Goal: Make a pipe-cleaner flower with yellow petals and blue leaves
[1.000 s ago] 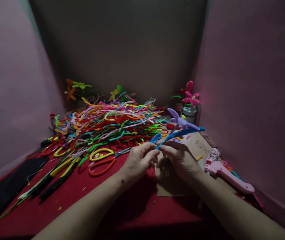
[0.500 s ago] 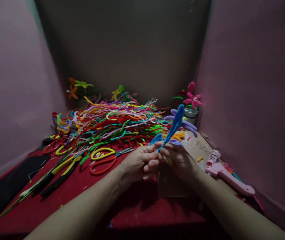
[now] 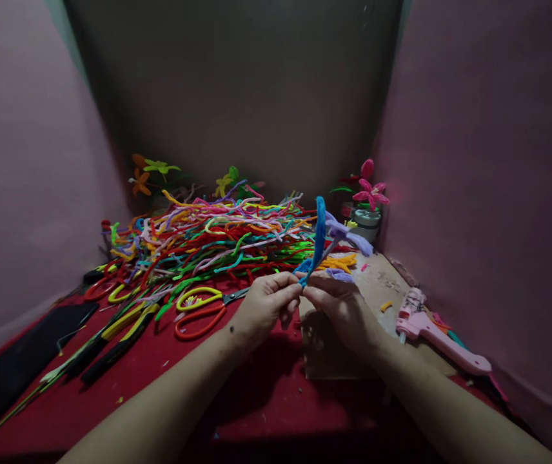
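Observation:
Both hands meet above the front of the table, fingers pinched around a blue pipe-cleaner piece [image 3: 320, 225]. One blue loop of it stands up from the fingertips, and a smaller blue part lies just behind them. My left hand [image 3: 270, 304] grips its base from the left side. From the right, my right hand [image 3: 346, 310] pinches the same base, with the fingertips of both hands nearly touching. Just behind is a purple pipe-cleaner flower [image 3: 348, 236]; whether it touches the blue piece I cannot tell. Yellow-and-red-handled scissors [image 3: 200, 332] lie left of my left hand.
A large heap of coloured pipe cleaners [image 3: 227, 238] covers the back. Pliers [image 3: 121, 345] and a black flat object [image 3: 24, 367] lie left. At right, a pink glue gun [image 3: 450, 343] rests by a cardboard piece [image 3: 334, 361]. A pink flower [image 3: 371, 193] stands in a pot [image 3: 367, 222].
The blue loop has turned from leaning right to nearly upright and edge-on. My fingers have shifted slightly on its base. More of the purple flower's centre now shows.

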